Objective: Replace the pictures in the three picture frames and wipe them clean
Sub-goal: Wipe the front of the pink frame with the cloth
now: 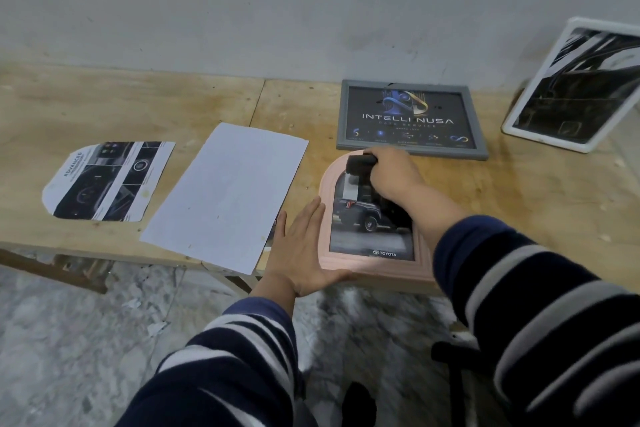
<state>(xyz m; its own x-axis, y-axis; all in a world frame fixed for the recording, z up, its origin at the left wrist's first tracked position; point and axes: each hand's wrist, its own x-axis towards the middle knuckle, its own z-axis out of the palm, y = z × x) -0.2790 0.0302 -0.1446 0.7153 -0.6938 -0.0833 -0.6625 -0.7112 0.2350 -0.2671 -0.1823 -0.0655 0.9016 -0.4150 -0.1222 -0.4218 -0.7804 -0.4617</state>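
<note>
On the plywood desk [519,191], near edge, lies an arched pink frame [327,184] with a "TOYOTA" car print. The right hand [391,173] has its fingers clamped on a black cloth [360,164] at the arch; the left hand [304,246], fingers straight, presses the frame's left side. Farther back lies a grey frame [410,146] reading "INTELLI NUSA".

Hands [346,208] on arched pink frame [325,184]

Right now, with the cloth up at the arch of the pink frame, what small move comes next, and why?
Probably draw the black cloth down the glass toward the Toyota logo. The right hand grips it at the top of the pink arched frame, the left hand steadies the frame's edge, and the lower glass lies uncovered.
</note>
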